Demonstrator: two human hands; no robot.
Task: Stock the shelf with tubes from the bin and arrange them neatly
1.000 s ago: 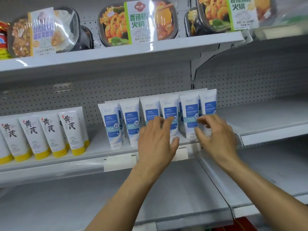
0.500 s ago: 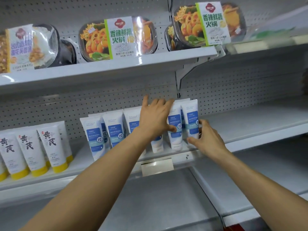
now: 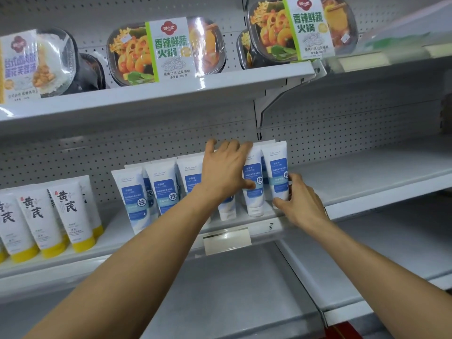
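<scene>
Two arms outstretched. Left hand (image 3: 223,171) curls over the tubes (image 3: 163,192); right hand's (image 3: 302,206) fingers (image 3: 294,181) pinch the end tube (image 3: 277,167).

This is a shop aisle, of the supermarket or convenience-store kind. White metal shelves (image 3: 367,172) run in tiers on brackets in front of a grey perforated back panel (image 3: 73,157). At the centre, white plastic tubes with blue labels (image 3: 163,192) stand in a front-facing row, all one product. At 9 o'clock stands a similar row of white tubes with yellow caps (image 3: 71,211). At 12 o'clock, black plastic meal trays with printed paper sleeves (image 3: 166,50) are propped to show their fronts. At 6 o'clock, a blank white label card (image 3: 226,243) sits on the shelf-edge rail.
</scene>
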